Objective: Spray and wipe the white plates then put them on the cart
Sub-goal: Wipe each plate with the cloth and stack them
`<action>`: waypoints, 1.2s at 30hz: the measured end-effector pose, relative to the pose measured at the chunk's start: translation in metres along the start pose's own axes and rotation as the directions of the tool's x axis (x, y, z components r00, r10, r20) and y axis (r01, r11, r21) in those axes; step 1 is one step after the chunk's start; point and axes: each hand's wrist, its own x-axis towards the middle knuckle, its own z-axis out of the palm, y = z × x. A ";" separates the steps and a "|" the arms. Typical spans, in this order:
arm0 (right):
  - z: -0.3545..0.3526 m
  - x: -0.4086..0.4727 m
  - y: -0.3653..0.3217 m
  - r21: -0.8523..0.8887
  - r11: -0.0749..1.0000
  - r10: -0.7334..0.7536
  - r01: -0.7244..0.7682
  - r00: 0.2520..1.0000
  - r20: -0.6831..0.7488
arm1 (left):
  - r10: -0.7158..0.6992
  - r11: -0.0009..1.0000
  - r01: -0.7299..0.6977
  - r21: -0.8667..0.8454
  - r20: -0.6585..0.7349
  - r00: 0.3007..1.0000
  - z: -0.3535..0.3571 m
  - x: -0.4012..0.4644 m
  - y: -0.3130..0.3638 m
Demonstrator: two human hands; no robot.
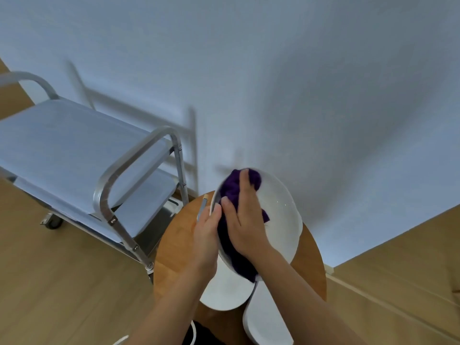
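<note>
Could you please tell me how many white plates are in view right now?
3: one tilted white plate gripped by the left hand, one flat on the round wooden table, one at its near edge. Others may be hidden underneath.

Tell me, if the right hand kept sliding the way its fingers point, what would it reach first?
Probably the far rim of the tilted white plate. The right hand presses the purple cloth onto it, fingers pointing up and away. Past the rim is the wall; depth is unclear.
</note>
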 end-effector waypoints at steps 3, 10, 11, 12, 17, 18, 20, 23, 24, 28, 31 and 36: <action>0.003 -0.013 -0.018 0.182 0.983 -0.022 -0.002 0.991 0.132 | 0.021 0.999 -0.019 -0.046 0.026 0.999 -0.008 0.002 0.006; -0.006 -0.048 -0.015 -0.147 0.967 -0.142 0.207 0.922 0.361 | -0.163 0.953 0.144 -0.268 -0.051 0.985 -0.024 0.011 0.017; -0.010 -0.053 -0.006 -0.213 0.944 -0.152 0.252 0.906 0.396 | -0.179 0.942 0.160 -0.295 -0.037 0.983 -0.028 0.015 0.019; -0.015 -0.057 0.003 -0.258 0.926 -0.159 0.277 0.903 0.400 | -0.173 0.938 0.163 -0.307 -0.007 0.985 -0.031 0.018 0.022; -0.032 -0.061 0.037 -0.431 0.884 -0.091 0.179 0.972 0.217 | 0.001 0.991 0.015 -0.135 0.116 0.993 -0.040 0.025 0.031; -0.033 -0.058 0.041 -0.460 0.877 -0.073 0.140 0.984 0.161 | 0.017 0.994 -0.002 -0.109 0.144 0.989 -0.040 0.023 0.031; -0.035 -0.049 0.043 -0.487 0.872 -0.030 0.049 0.998 0.048 | 0.032 0.998 -0.021 -0.062 0.191 0.981 -0.037 0.020 0.032; -0.036 -0.027 0.038 -0.490 0.868 0.038 -0.076 0.995 -0.087 | 0.024 1.000 -0.025 0.003 0.199 0.980 -0.031 0.016 0.033; -0.034 -0.020 0.034 -0.477 0.873 0.047 -0.101 0.991 -0.124 | 0.013 1.000 -0.018 0.024 0.191 0.981 -0.029 0.016 0.033; -0.020 -0.001 0.002 -0.398 0.913 0.012 -0.088 0.982 -0.190 | -0.023 0.999 0.019 0.026 0.190 0.981 -0.021 0.010 0.030; -0.005 -0.002 -0.024 -0.301 0.954 -0.049 0.000 0.986 -0.157 | 0.011 1.000 -0.006 -0.028 0.176 0.984 -0.016 0.007 0.034; 0.007 -0.027 -0.043 -0.143 0.968 -0.203 0.208 0.978 0.053 | 0.054 0.986 -0.034 -0.164 0.119 0.991 -0.023 0.007 0.045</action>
